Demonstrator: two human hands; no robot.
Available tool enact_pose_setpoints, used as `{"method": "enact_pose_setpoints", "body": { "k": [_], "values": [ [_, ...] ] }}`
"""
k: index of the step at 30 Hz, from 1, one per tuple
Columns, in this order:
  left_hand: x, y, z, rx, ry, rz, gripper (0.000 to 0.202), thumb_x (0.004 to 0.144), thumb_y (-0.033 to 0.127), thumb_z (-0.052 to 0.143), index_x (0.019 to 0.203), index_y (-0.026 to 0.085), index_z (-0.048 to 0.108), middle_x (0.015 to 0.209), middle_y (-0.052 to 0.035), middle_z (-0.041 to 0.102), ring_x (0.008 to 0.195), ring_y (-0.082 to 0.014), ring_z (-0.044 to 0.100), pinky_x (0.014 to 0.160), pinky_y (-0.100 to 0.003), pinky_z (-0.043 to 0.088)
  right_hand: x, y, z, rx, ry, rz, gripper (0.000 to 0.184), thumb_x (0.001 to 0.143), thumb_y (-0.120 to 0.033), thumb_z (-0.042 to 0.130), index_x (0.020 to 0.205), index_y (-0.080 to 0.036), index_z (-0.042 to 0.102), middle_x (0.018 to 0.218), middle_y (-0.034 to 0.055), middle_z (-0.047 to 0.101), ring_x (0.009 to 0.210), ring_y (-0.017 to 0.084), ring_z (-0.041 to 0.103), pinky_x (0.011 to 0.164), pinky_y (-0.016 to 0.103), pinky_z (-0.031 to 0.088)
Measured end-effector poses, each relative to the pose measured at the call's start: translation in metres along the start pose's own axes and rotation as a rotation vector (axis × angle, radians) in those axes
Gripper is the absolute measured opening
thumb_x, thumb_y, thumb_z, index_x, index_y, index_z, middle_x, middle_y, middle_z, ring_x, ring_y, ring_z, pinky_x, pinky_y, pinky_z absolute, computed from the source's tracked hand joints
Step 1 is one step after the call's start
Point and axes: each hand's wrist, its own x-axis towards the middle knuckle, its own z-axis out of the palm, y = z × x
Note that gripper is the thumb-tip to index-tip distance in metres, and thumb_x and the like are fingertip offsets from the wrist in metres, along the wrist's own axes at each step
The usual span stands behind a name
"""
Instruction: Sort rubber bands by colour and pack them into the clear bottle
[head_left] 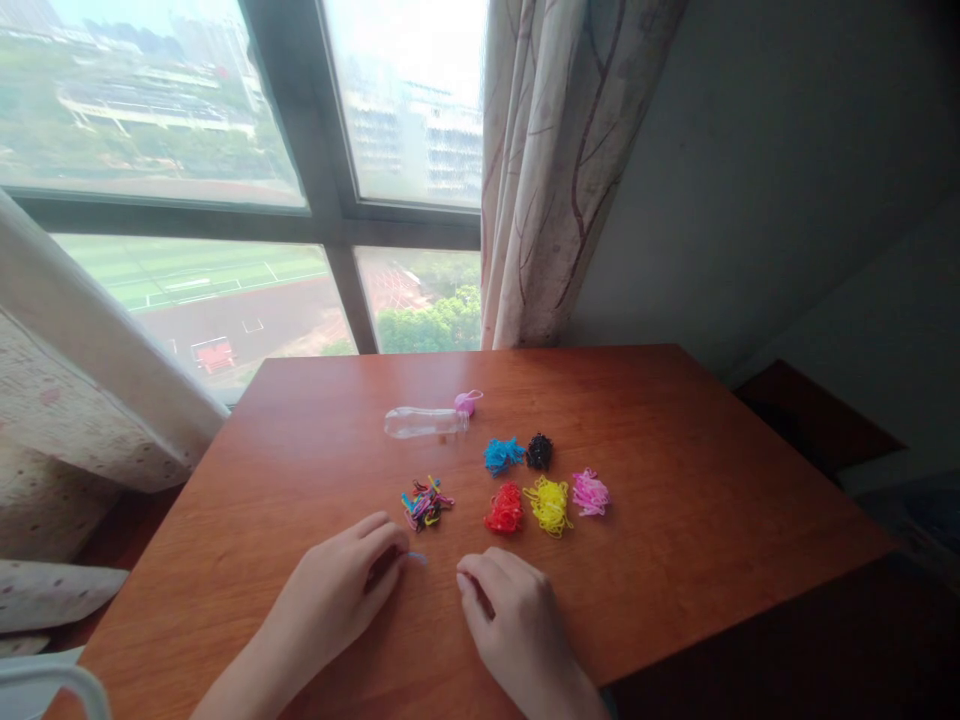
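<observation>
Left hand pinches a blue band against the table; right hand rests curled, apparently empty.
Light, soft and stretchy, the band likely suits a fingertip nip on its loop. Just beyond the left fingers, one mixed pile; beyond the right hand, five single-colour piles; farther, one clear bottle.

Reddish-brown counter; mid-counter sit blue bands, black bands, red bands, yellow bands, pink bands, a mixed-colour pile, and a clear bottle capped pink.
</observation>
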Motion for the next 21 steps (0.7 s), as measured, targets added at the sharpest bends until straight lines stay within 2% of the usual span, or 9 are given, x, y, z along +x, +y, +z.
{"method": "enact_pose_setpoints", "body": {
  "k": [4,7,11,16,19,21],
  "values": [
    [0.009,0.005,-0.006,-0.011,0.050,0.039,0.021,0.089,0.020,0.043,0.088,0.025,0.064,0.084,0.0001,0.064,0.066,-0.0128,0.060,0.061,-0.021,0.043,-0.003,-0.004,0.005,-0.025,-0.054,-0.021,0.019,0.092,-0.014,0.046,0.081,-0.023,0.059,0.073,-0.0007,0.061,0.069,0.015,0.058,0.063,0.026,0.034],
    [0.028,0.018,-0.015,0.003,0.079,0.079,0.020,0.092,0.023,0.044,0.087,0.024,0.063,0.088,-0.0006,0.065,0.066,-0.0125,0.060,0.059,-0.021,0.042,-0.004,-0.003,0.006,-0.021,-0.065,-0.019,0.017,0.090,-0.013,0.047,0.083,-0.023,0.059,0.074,-0.0006,0.062,0.070,0.016,0.058,0.064,0.026,0.034],
    [0.070,0.043,-0.024,0.059,0.065,0.139,0.018,0.090,0.020,0.047,0.082,0.021,0.063,0.086,-0.0021,0.065,0.063,-0.0128,0.059,0.057,-0.022,0.041,-0.003,-0.002,0.006,0.002,-0.070,-0.014,0.017,0.090,-0.012,0.048,0.085,-0.023,0.060,0.075,-0.0009,0.063,0.070,0.015,0.059,0.064,0.025,0.035],
    [0.127,0.067,-0.027,0.065,0.027,0.232,0.014,0.085,0.016,0.055,0.082,0.019,0.068,0.087,-0.0046,0.068,0.074,-0.0170,0.063,0.064,-0.026,0.046,-0.004,-0.002,0.006,-0.011,-0.061,-0.020,0.016,0.090,-0.013,0.049,0.085,-0.023,0.060,0.074,-0.0013,0.063,0.069,0.014,0.059,0.064,0.023,0.036],
    [0.154,0.071,-0.023,0.058,0.005,0.205,0.012,0.087,0.020,0.060,0.093,0.018,0.069,0.090,-0.0070,0.069,0.077,-0.0181,0.064,0.070,-0.031,0.051,-0.004,-0.003,0.005,-0.025,-0.057,-0.027,0.015,0.090,-0.013,0.050,0.084,-0.023,0.060,0.074,-0.0020,0.063,0.069,0.014,0.060,0.064,0.023,0.036],
    [0.167,0.073,-0.021,0.048,-0.007,0.189,0.022,0.092,0.028,0.060,0.110,0.017,0.065,0.108,-0.0092,0.067,0.091,-0.0200,0.065,0.080,-0.037,0.055,-0.004,-0.003,0.005,-0.025,-0.053,-0.027,0.015,0.090,-0.013,0.051,0.084,-0.023,0.059,0.074,-0.0021,0.063,0.069,0.014,0.060,0.064,0.023,0.036]
  ]
}}
